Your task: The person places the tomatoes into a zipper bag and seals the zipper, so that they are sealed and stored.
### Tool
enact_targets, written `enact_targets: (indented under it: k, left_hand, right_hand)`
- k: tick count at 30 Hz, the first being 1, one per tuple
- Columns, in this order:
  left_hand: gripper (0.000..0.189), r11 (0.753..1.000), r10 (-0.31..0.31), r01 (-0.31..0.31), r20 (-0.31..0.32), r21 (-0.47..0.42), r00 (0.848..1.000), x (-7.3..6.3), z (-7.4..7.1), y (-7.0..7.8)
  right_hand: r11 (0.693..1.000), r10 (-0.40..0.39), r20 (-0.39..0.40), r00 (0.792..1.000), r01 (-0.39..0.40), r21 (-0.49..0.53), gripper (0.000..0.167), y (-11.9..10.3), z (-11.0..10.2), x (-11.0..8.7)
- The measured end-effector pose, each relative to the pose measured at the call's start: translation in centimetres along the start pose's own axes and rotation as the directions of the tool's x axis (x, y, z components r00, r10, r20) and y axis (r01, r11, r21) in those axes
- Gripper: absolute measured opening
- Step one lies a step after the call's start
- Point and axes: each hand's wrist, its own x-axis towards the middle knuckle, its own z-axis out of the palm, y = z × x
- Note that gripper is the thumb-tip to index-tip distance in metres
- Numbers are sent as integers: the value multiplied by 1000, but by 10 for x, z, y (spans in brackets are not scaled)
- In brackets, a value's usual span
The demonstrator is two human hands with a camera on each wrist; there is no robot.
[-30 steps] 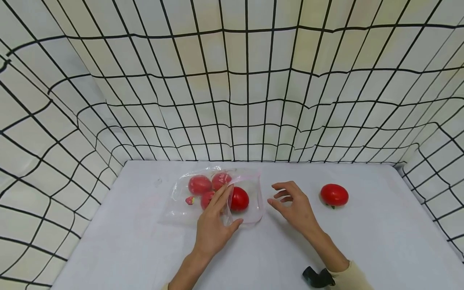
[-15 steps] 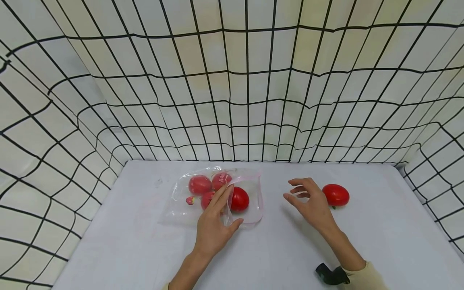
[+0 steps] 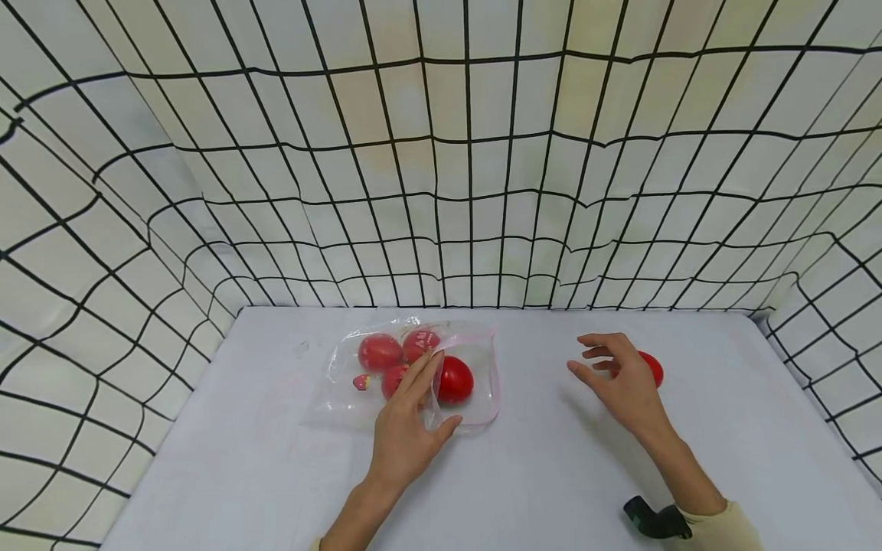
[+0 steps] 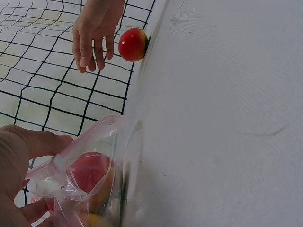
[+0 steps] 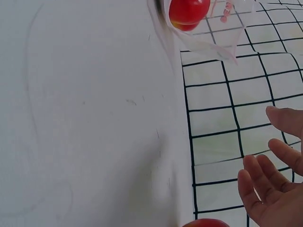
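Observation:
A clear zip bag point(image 3: 344, 405) with a pink-edged mouth lies on the white table, several red tomatoes point(image 3: 380, 352) inside it. My left hand point(image 3: 405, 440) lies over the mouth end and holds the raised upper film, its fingers on top and thumb towards me. One tomato point(image 3: 457, 379) shows through the lifted mouth; in the left wrist view the bag's pink edge point(image 4: 90, 137) runs by the thumb. Farther right, my right hand point(image 3: 623, 383) hovers with loosely bent fingers and holds nothing. A loose tomato point(image 3: 651, 369) sits just beyond it, partly hidden by that hand.
Black netting point(image 3: 472, 168) over pale cloth rises along the back and both sides of the table point(image 3: 524, 490). A dark strap-on device point(image 3: 654, 519) is at my right wrist by the sleeve point(image 3: 720, 528).
My right hand has moved right, away from the bag, until it partly covers the loose tomato. The left hand and the bag have stayed put.

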Motion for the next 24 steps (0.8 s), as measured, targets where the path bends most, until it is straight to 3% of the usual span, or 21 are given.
enact_targets:
  k: [9, 24]
  left_hand:
    - [101, 1000, -4, 4, -2, 11, 1000, 0, 0, 0]
    - [100, 1000, -1, 1, -6, -8, 1000, -2, -1, -1]
  right_hand:
    - [995, 0, -43, 999, -4, -98, 40, 3, -13, 2]
    - [992, 71, -65, 995, -77, -98, 46, 9, -37, 3]
